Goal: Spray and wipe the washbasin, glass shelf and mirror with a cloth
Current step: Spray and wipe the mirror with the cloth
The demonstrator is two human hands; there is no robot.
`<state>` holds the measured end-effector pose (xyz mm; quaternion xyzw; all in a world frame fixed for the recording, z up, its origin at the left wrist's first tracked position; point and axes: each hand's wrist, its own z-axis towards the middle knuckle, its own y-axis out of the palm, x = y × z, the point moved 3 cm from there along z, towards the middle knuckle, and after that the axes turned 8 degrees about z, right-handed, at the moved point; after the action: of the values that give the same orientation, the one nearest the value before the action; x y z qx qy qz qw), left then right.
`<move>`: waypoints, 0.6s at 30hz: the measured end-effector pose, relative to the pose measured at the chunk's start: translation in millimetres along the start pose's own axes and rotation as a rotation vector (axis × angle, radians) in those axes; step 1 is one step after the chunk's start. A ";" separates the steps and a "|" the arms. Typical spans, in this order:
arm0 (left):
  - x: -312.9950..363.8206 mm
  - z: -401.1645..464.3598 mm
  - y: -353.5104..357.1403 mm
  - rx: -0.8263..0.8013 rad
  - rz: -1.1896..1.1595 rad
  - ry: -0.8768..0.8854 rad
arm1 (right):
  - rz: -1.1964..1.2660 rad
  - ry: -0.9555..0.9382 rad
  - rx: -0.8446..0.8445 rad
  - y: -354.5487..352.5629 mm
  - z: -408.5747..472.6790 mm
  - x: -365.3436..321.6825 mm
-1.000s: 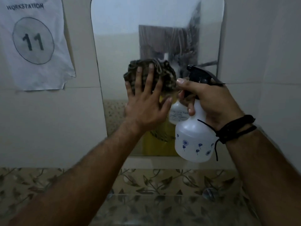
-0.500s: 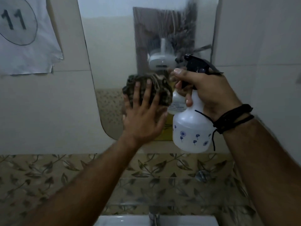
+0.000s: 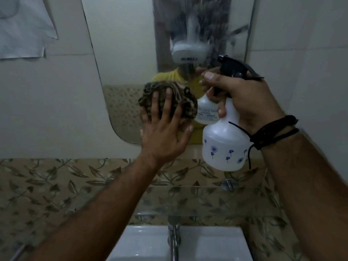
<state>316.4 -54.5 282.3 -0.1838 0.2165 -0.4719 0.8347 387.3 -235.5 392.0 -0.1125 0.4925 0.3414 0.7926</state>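
- Left hand (image 3: 162,136): spread flat, fingers splayed, pressed onto a bunched brown checked cloth (image 3: 169,99); nothing is gripped, the cloth is pinned under the palm and fingers.
- Cloth is held against the lower part of the mirror (image 3: 120,59), above the mirror's rounded bottom-left corner.
- Right hand (image 3: 243,102): closed around the neck of a white spray bottle (image 3: 224,146); thumb laid across the top beside the black trigger head (image 3: 235,69), fingers curled at the trigger.
- Bottle is held upright just right of the cloth, in front of the mirror's lower right part; small blue flower prints are seen on its body. Nozzle is pointed at the glass.
- Dark cord bands (image 3: 275,130) are worn on the right wrist, one loose end hanging beside the bottle.
- Glass shelf (image 3: 207,202) is seen below the mirror, in front of leaf-patterned tiles (image 3: 56,178).
- Washbasin (image 3: 207,245) lies at the bottom edge, chrome tap (image 3: 174,236) at its middle.
- A paper sheet (image 3: 22,29) is fixed on the wall at upper left.
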 end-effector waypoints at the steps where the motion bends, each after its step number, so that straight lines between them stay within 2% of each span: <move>1: 7.0 -23.1 10.7 -0.024 -0.013 0.020 | -0.002 -0.001 -0.004 -3.5 -1.2 3.1; 5: 29.0 -87.1 45.1 -0.096 -0.012 0.047 | -0.021 0.020 -0.010 -18.0 -8.1 16.9; 11: 32.8 -81.9 42.7 -0.108 0.001 0.027 | -0.018 0.059 0.014 -30.8 -30.7 44.6; 14: 35.9 -53.5 27.9 -0.091 -0.007 0.046 | -0.021 0.141 0.084 -38.2 -37.2 55.0; 18: 53.2 9.6 5.3 -0.059 0.025 0.020 | -0.003 0.144 0.124 -44.2 -28.1 41.2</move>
<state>349.8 -97.1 277.6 -0.2010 0.2409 -0.4566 0.8325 407.9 -265.0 335.9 -0.0882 0.5684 0.2998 0.7611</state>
